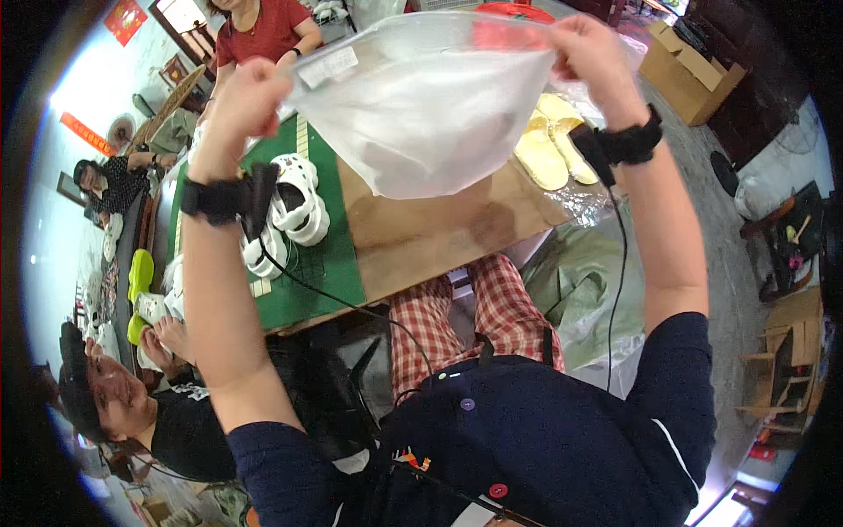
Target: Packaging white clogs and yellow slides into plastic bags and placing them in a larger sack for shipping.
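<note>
A frosted, see-through plastic bag with a small white label hangs stretched between my raised hands above the table. My left hand is closed on its upper left corner, and my right hand pinches the upper right corner. Under the bag lies a brown board on the table. White clogs rest on the green mat below my left wrist. Yellow slippers lie on clear plastic below my right hand. What the bag holds, if anything, cannot be made out.
A person in a red top stands across the table. Another person in a black cap sits close on my left, near lime-green footwear. Greenish sacking lies right of my knees. A cardboard box stands on the floor at far right.
</note>
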Tool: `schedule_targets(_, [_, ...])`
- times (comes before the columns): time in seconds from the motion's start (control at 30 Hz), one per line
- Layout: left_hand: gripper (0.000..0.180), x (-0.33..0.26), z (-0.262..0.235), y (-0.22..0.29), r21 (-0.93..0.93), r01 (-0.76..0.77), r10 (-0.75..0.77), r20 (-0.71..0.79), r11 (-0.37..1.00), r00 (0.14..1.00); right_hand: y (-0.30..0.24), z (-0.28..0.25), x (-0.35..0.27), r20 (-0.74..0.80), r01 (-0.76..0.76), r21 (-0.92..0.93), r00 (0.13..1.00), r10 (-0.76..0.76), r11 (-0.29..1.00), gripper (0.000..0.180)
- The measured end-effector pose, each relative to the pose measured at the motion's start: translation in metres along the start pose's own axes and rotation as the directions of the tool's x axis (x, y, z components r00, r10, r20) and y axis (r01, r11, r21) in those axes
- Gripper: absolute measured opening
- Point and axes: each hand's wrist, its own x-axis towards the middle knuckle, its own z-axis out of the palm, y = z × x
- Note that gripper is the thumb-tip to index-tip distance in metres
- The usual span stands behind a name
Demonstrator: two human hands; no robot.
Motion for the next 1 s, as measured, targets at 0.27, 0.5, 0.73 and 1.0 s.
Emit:
schedule_targets(0.27, [0.017,0.051,-0.031,-0.008,0.033,0.259,-0.261,0.171,0.965,0.95,-0.051,0.024,0.023,0.061,-0.124,-0.051,0.99,0.128,0.991,0.021])
schedule_targets(0.5, [0.021,0.051,-0.041,-0.02,0.007,0.141,-0.14,-0.03,0.99,0.99,-0.039,0.049,0.033,0.004,-0.14,0.08,0.99,0.141,0.987,0.019])
schedule_targets(0.73, [0.025,-0.066,0.064,-0.099,-0.141,-0.101,0.072,-0.199,0.985,0.977,0.073,0.059,-0.071,-0.004,-0.044,-0.016,0.999,0.044,0.999,0.027])
schedule_targets(1.0, [0.032,-0.2,0.171,-0.204,-0.125,0.182,-0.162,0.159,0.975,0.974,0.188,0.076,-0.2,0.057,-0.313,-0.059,0.947,0.317,0.948,0.029])
